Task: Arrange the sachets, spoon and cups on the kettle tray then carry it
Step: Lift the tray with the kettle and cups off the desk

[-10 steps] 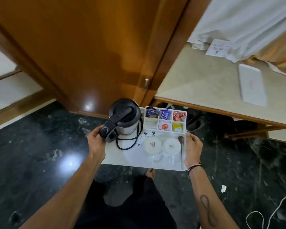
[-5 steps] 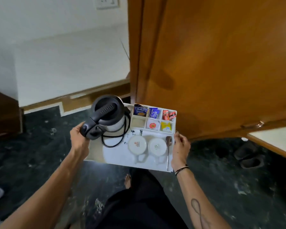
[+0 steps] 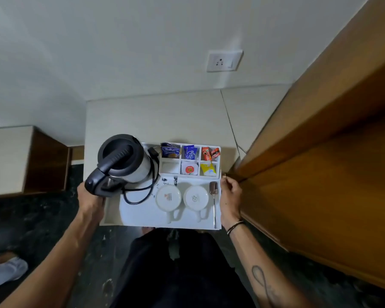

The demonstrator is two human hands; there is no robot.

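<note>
I hold a white kettle tray [image 3: 142, 215] level in front of me. My left hand [image 3: 89, 200] grips its left edge and my right hand [image 3: 229, 196] grips its right edge. A steel kettle with a black lid and handle [image 3: 120, 162] stands on the tray's left part, its black cord coiled beside it. Coloured sachets [image 3: 190, 160] fill the compartments at the tray's far right. Two white cups [image 3: 181, 197] sit upside down side by side, and a spoon [image 3: 214, 197] lies along the right edge.
A cream counter [image 3: 160, 116] lies directly ahead, under the tray's far edge, against a white wall with a socket [image 3: 224, 61]. A wooden wardrobe [image 3: 320, 152] stands close on the right. A lower cabinet [image 3: 25, 158] is at left. The floor is dark marble.
I have turned left with the tray: the wardrobe door has slid from ahead to the right, and the cream counter and wall socket are now straight ahead. Both hands keep their grip.
</note>
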